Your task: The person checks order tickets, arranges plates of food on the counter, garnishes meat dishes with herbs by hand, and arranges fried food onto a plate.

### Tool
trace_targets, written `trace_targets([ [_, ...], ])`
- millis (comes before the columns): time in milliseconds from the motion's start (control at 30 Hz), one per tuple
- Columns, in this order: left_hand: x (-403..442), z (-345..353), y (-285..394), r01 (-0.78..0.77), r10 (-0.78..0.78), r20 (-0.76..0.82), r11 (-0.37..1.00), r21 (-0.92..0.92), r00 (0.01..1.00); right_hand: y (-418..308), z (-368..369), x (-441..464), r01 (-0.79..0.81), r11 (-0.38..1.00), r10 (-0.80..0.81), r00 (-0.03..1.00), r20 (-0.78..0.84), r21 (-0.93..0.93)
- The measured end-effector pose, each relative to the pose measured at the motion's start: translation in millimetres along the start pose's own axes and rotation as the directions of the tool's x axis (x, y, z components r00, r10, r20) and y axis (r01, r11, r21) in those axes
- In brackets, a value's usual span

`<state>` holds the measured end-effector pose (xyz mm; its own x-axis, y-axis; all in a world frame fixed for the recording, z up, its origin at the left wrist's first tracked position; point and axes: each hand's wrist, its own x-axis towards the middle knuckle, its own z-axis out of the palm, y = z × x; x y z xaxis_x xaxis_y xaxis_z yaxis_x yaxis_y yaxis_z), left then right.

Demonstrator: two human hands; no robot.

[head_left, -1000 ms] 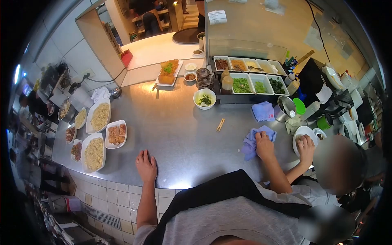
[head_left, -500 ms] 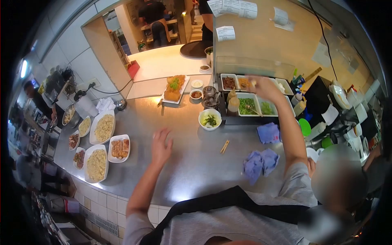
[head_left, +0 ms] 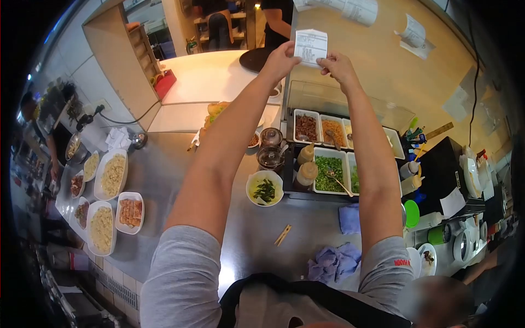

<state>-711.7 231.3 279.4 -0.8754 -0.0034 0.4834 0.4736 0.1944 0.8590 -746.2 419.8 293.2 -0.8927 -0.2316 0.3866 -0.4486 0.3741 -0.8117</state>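
Note:
Both my arms reach up and forward to a printed paper slip [head_left: 311,48] in front of the tan wall. My left hand [head_left: 282,61] pinches the slip's lower left side. My right hand [head_left: 339,70] has its fingers closed at the lower right corner. Below my hands stands a rack of white tubs, with dark brown bits [head_left: 307,126], orange shreds [head_left: 331,131] and chopped green onion [head_left: 330,169] with a spoon in it. A plate of golden fried food [head_left: 215,111] is partly hidden behind my left forearm.
Dishes of pale food [head_left: 101,228] and a dish of browned pieces [head_left: 130,212] stand on the left of the steel counter. A wooden clothespin [head_left: 283,235], blue cloths [head_left: 334,263] and a bowl with greens [head_left: 264,189] lie nearer the middle. Other slips [head_left: 360,10] hang above.
Both hands have risen to the slip, the left from above the counter and the right from over the tubs. They now grip it. The view has shifted too.

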Motion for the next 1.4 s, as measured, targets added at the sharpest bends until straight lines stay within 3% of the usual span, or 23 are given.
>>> trace_targets([
  [33,-2.9,2.7,3.4,0.042,-0.041,0.042,0.999,-0.013,0.998,-11.9,0.1,-9.9,-0.049,0.997,0.049,0.999,0.006,0.065],
  [167,-9.7,10.6,-8.0,0.166,-0.172,-0.029,0.975,-0.145,0.985,-5.0,4.6,-12.9,-0.050,0.997,0.050,0.999,-0.010,0.052],
  [267,-7.4,13.1,-14.7,0.157,-0.162,-0.067,0.985,-0.077,0.984,-4.9,14.1,-15.6,-0.025,0.999,0.023,0.998,-0.066,-0.026],
  [433,-2.8,31.6,-13.4,0.086,0.039,-0.313,0.922,0.376,0.949,-12.5,31.9,-15.7,-0.032,0.980,-0.016,0.971,-0.239,-0.195],
  [500,-8.7,42.9,-4.4,0.060,0.195,-0.405,0.841,0.538,0.894,-16.7,39.1,-15.4,-0.049,0.992,0.021,0.971,-0.240,-0.112],
  [533,-10.8,44.2,-1.0,0.060,0.170,-0.391,0.857,0.512,0.904,-16.3,41.5,-15.1,-0.060,0.996,0.041,0.970,-0.239,-0.069],
  [633,-12.6,48.5,-3.9,0.041,0.123,-0.362,0.909,0.415,0.924,-7.5,40.0,-7.6,0.035,0.984,-0.078,0.966,-0.246,-0.176],
  [733,-9.9,52.2,-9.6,-0.004,0.140,-0.368,0.938,0.347,0.919,-3.2,43.9,-4.0,0.067,0.972,-0.150,0.915,-0.374,-0.226],
  [833,-3.3,52.5,-21.3,-0.036,0.167,-0.354,0.936,0.349,0.920,4.9,41.8,2.2,0.048,0.988,-0.092,0.942,-0.322,-0.144],
  [900,7.8,46.3,-36.8,-0.110,0.199,-0.314,0.954,0.280,0.928,14.0,35.8,2.0,-0.019,0.999,0.032,0.965,-0.261,0.051],
  [1000,-6.4,28.2,-26.6,0.028,0.052,-0.203,0.928,0.371,0.978,17.4,25.9,-6.2,-0.090,0.960,0.137,0.976,-0.166,0.263],
  [1033,-8.2,22.1,-37.8,0.095,-0.042,-0.174,0.947,0.308,0.984,15.9,22.9,-14.2,-0.109,0.941,0.160,0.978,-0.136,0.320],
  [1100,-15.1,8.4,-57.7,0.234,-0.219,-0.096,0.954,0.187,0.971,13.2,15.5,-31.0,-0.099,0.979,0.137,0.967,-0.216,0.176],
  [1167,-71.3,-5.3,-16.9,0.415,-0.422,-0.082,0.905,-0.090,0.903,13.7,5.5,-55.9,-0.040,0.997,0.059,0.953,-0.299,0.070],
  [1233,-128.3,-26.0,-3.8,0.384,-0.391,-0.106,0.920,-0.080,0.914,12.3,-5.5,-94.2,0.074,0.997,-0.071,0.923,-0.379,-0.005],
  [1300,-188.8,-50.5,-10.9,0.378,-0.374,-0.088,0.925,0.029,0.923,-19.9,-15.9,-157.1,0.072,0.988,-0.023,0.941,-0.338,0.134],
  [1367,-260.2,-71.3,16.8,0.498,-0.498,0.002,0.867,-0.020,0.867,-29.1,-24.5,-216.7,0.011,0.973,0.045,0.970,-0.238,0.229],
  [1400,-299.9,-73.1,21.9,0.411,-0.407,-0.062,0.909,0.064,0.911,-30.6,-19.5,-248.7,0.040,0.955,0.002,0.990,-0.141,0.293],
])
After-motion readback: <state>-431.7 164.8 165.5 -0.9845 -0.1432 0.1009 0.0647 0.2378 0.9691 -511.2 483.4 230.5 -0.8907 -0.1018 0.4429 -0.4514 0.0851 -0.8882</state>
